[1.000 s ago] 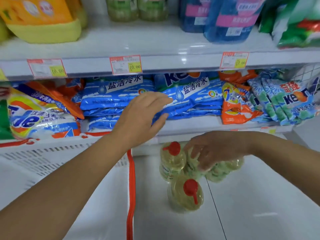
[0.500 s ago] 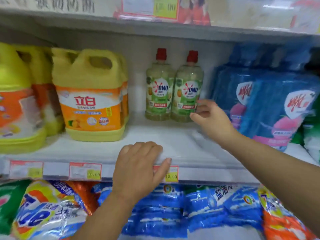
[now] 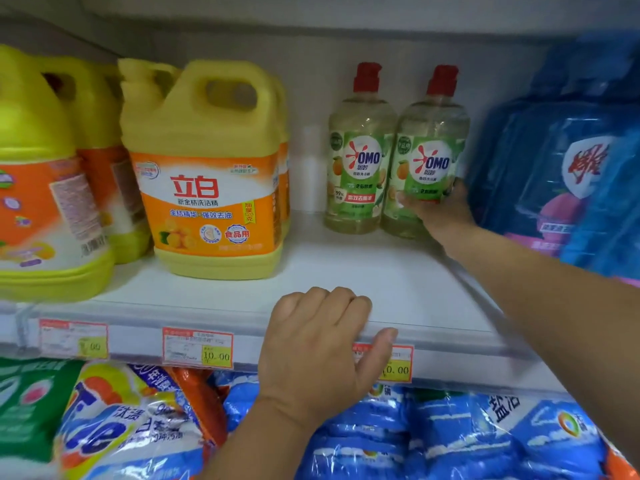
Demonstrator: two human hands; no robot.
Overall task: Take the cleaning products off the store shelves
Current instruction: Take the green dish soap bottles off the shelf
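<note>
Spanning the whole view: white shelf (image 3: 346,278), its front rail running from nine o'clock down toward four o'clock. Blue refill pouches (image 3: 568,174) stacked at three o'clock, upright, crowding the shelf's right end. Big yellow jug (image 3: 207,174) with an orange label near ten o'clock, more jugs of the same kind behind it; a second yellow jug (image 3: 41,188) at nine o'clock, partly cut by the frame edge. Lower tier, five to seven o'clock: blue detergent bags (image 3: 450,441) lying flat in a pile, and a Tide bag (image 3: 121,427) at seven o'clock beside them. Left hand (image 3: 322,351) just below centre, at six o'clock; fingers bent over the lip of the white shelf, thumb stretched along the rail, so it grips the edge. Right hand (image 3: 440,209) reaches in from four o'clock to the back of the shelf at two o'clock; thumb crosses the lower label of the right OMO bottle (image 3: 429,147), other fingers hidden behind it, hand wrapped round the bottle. That bottle stands upright on the shelf, touching the left OMO bottle (image 3: 360,157) at one o'clock; both red-capped, pale liquid, green labels. Price tag (image 3: 197,348) on the rail at seven o'clock; another price tag (image 3: 398,363) partly under the left thumb.
</note>
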